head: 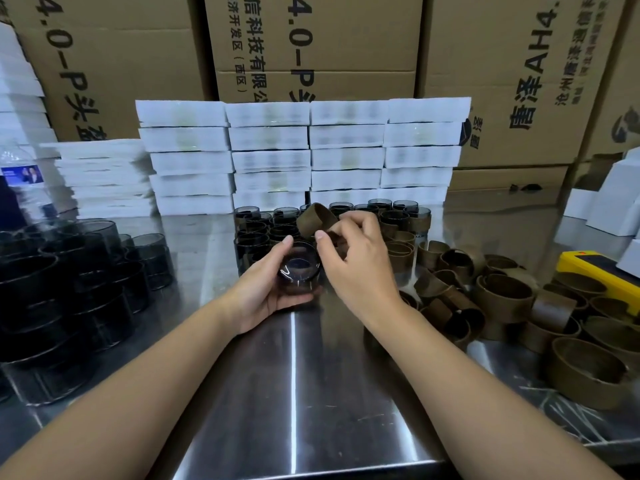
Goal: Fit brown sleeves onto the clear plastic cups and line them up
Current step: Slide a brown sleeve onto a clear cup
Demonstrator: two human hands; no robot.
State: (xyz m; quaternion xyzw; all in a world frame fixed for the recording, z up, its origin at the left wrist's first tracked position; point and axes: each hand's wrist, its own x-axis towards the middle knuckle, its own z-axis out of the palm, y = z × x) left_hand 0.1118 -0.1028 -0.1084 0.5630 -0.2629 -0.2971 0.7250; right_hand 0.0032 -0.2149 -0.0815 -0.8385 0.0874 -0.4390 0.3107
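Curling round a clear cup (300, 269), the left grip (263, 289) is holding it just above the table (311, 393), thumb lying along the cup's far rim and fingers cupping it from below. One round end of the cup is facing the camera; whether that end is the mouth or the base is not showing clearly. The right grip (360, 261) is pinching a brown sleeve (317, 219) between thumb and fingertips, and the sleeve is hanging as an open loop at twelve o'clock from the cup, just beyond it and not yet round it. Whether sleeve and cup are touching cannot be told.

At twelve o'clock from both grips, a cluster of cups (266, 230) is standing in close rows, some of them wearing brown bands. At nine o'clock, a crowd of bare cups (69, 289) is sitting well apart from the grips. At three to four o'clock, a loose heap of sleeves (502, 296) is lying across the table, with a yellow object (595, 268) resting beyond it near the right edge. Behind the rows, stacked white boxes (311, 154) are forming a wall, and printed cardboard cartons (519, 81) are rising behind them.
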